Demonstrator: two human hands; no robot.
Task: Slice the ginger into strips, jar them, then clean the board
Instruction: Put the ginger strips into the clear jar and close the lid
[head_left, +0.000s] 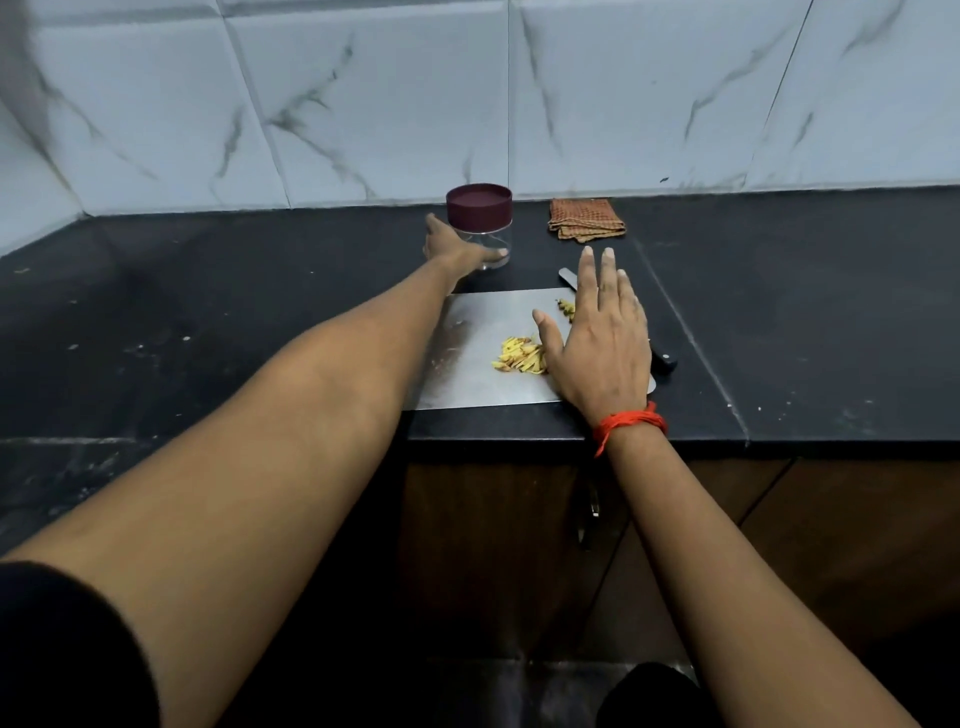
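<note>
A steel cutting board (478, 379) lies on the black counter near its front edge. A pile of yellow ginger strips (519, 357) sits on the board, and a small ginger scrap (566, 307) lies near its far edge. My right hand (597, 332) hovers flat over the board's right side, fingers straight, beside the strips. My left hand (457, 244) reaches to the clear jar (480, 228) with a maroon lid; its thumb lies across the jar's lower front and its fingers wrap the left side. A knife (662, 356) lies under my right hand, blade tip showing beyond the fingers.
A folded brown checked cloth (586, 219) lies at the back against the marble-tiled wall. The counter (208, 312) stretches left and right with small crumbs. Cabinet doors (493, 545) stand below the front edge.
</note>
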